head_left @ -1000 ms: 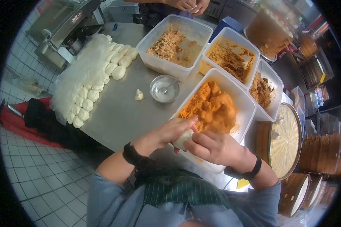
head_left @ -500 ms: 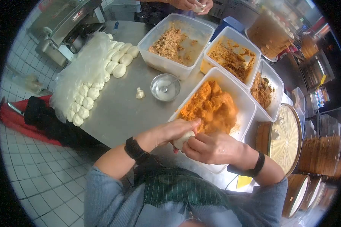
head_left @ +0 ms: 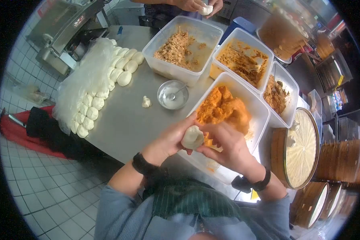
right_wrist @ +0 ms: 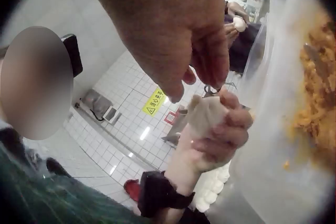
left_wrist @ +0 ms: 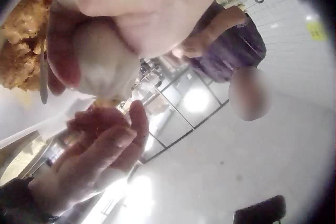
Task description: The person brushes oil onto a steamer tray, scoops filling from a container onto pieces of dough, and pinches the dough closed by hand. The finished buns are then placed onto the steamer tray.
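Note:
My left hand grips a piece of white dough shaped like a small cup, its hollow facing up in the head view. In the left wrist view the fingers curl round the dough, whose gathered edge points down. My right hand hovers just right of it, thumb and fingers spread and holding nothing. The right wrist view shows a gap between the right fingertips and the dough's rim. Beneath both hands stands a plastic tub of orange filling. A thin metal tool overlaps the left fingers in the left wrist view.
More filling tubs stand behind. A metal bowl with a spoon and a dough scrap lie left of the tub. Rows of dough balls sit partly under plastic film. Bamboo steamers stand right. Another person's hands hold dough opposite.
My right hand has come off the dough and its fingers have spread apart. The left hand has turned the dough so its hollow shows. The other person's dough is now more exposed.

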The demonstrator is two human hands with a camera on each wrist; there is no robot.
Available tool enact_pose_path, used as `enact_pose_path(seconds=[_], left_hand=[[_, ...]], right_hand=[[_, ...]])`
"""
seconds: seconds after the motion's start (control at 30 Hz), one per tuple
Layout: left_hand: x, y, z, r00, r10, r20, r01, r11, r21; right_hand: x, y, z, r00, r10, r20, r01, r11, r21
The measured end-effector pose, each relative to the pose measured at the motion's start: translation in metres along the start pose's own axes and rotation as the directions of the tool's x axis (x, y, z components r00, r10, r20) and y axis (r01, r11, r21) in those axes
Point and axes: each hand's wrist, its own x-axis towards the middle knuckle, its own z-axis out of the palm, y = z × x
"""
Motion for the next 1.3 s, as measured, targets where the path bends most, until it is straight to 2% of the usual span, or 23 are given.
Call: enact_pose_path(seconds=[0.03,0.07,0.13,0.3,0.4,0.47,0.5,0.57,0.6,0.67,0.7,0.73,0.77,0.83,0.87,0.93,0.97,1.0,1.03,1.07,1.1,1.13,1.3], left_hand=[[0.001,-0.002,0.000,0.997,0.036,-0.072,-0.039,0.998,-0.046],[0.000,-0.002,0.000,0.997,0.033,-0.074,-0.036,0.998,-0.043],[-0.005,0.001,0.002,0.998,0.043,0.053,-0.042,0.999,-0.018],[-0.008,0.004,0.003,0.997,0.002,0.077,-0.002,1.000,-0.003],[-0.006,0.000,0.001,0.996,-0.015,0.093,0.018,0.999,-0.037],[-0.007,0.000,0.000,0.995,-0.027,0.093,0.033,0.998,-0.061],[-0.008,0.000,0.000,0.994,-0.048,0.098,0.054,0.997,-0.063],[-0.010,0.002,0.002,0.992,-0.071,0.106,0.078,0.995,-0.064],[-0.012,0.003,0.004,0.989,-0.107,0.106,0.110,0.994,-0.024],[-0.014,0.003,0.009,0.984,-0.146,0.106,0.145,0.989,0.018],[-0.015,0.002,0.011,0.975,-0.132,0.178,0.121,0.990,0.075],[-0.015,0.001,0.012,0.961,-0.121,0.248,0.091,0.987,0.129],[-0.016,0.002,0.013,0.962,-0.120,0.247,0.090,0.988,0.129],[-0.016,0.004,0.013,0.960,-0.204,0.191,0.190,0.977,0.092],[-0.016,0.004,0.012,0.960,-0.204,0.190,0.190,0.978,0.091],[-0.014,0.003,0.010,0.967,-0.143,0.211,0.138,0.990,0.037],[-0.014,0.003,0.009,0.968,-0.140,0.210,0.136,0.990,0.036],[-0.014,0.003,0.009,0.994,-0.045,0.100,0.046,0.999,-0.003],[-0.014,0.002,0.008,0.999,0.046,-0.014,-0.046,0.998,-0.031],[-0.015,0.002,0.008,0.999,0.044,-0.013,-0.045,0.999,-0.028],[-0.016,0.003,0.008,0.983,0.169,-0.070,-0.168,0.986,0.020],[-0.015,0.003,0.009,0.949,0.293,-0.117,-0.286,0.955,0.074],[-0.020,0.003,0.019,0.911,0.378,-0.163,-0.349,0.919,0.182]], right_hand=[[0.001,-0.001,0.004,1.000,-0.026,-0.016,0.026,0.999,-0.022],[0.001,-0.001,0.006,0.998,-0.052,-0.032,0.050,0.998,-0.043],[0.000,0.006,0.012,0.995,-0.097,-0.022,0.097,0.995,-0.019],[-0.005,0.015,0.019,0.976,-0.215,-0.018,0.214,0.975,-0.056],[-0.004,0.014,0.016,0.984,-0.174,-0.047,0.177,0.982,0.065],[0.002,0.005,0.002,0.999,0.031,-0.023,-0.026,0.986,0.163],[0.003,0.005,-0.002,0.999,0.030,-0.022,-0.026,0.986,0.162],[0.004,0.007,-0.008,0.991,-0.013,0.132,-0.020,0.969,0.245],[0.006,0.006,-0.009,0.986,-0.103,0.132,0.070,0.970,0.233],[0.009,0.008,-0.006,0.976,-0.159,0.147,0.119,0.961,0.252],[0.010,0.009,-0.005,0.962,-0.220,0.164,0.171,0.947,0.271],[0.009,0.010,-0.003,0.962,-0.220,0.163,0.171,0.947,0.272],[0.008,0.010,-0.002,0.962,-0.226,0.156,0.184,0.952,0.243],[0.004,0.013,0.003,0.960,-0.237,0.151,0.202,0.955,0.216],[0.001,0.016,0.006,0.967,-0.235,0.100,0.211,0.957,0.200],[-0.003,0.014,0.008,0.971,-0.233,0.051,0.221,0.958,0.184],[-0.003,0.011,0.007,0.993,-0.105,-0.051,0.115,0.954,0.278],[-0.002,0.009,0.007,0.990,0.035,-0.139,0.020,0.925,0.379],[-0.003,0.010,0.006,0.990,0.035,-0.140,0.021,0.925,0.379],[-0.003,0.012,0.005,0.986,0.098,-0.137,-0.047,0.941,0.334],[-0.004,0.015,0.004,0.977,0.162,-0.140,-0.116,0.951,0.286],[-0.005,0.013,0.007,0.978,0.183,-0.103,-0.140,0.933,0.331],[-0.002,0.004,0.021,0.984,0.164,-0.063,-0.137,0.940,0.313]])
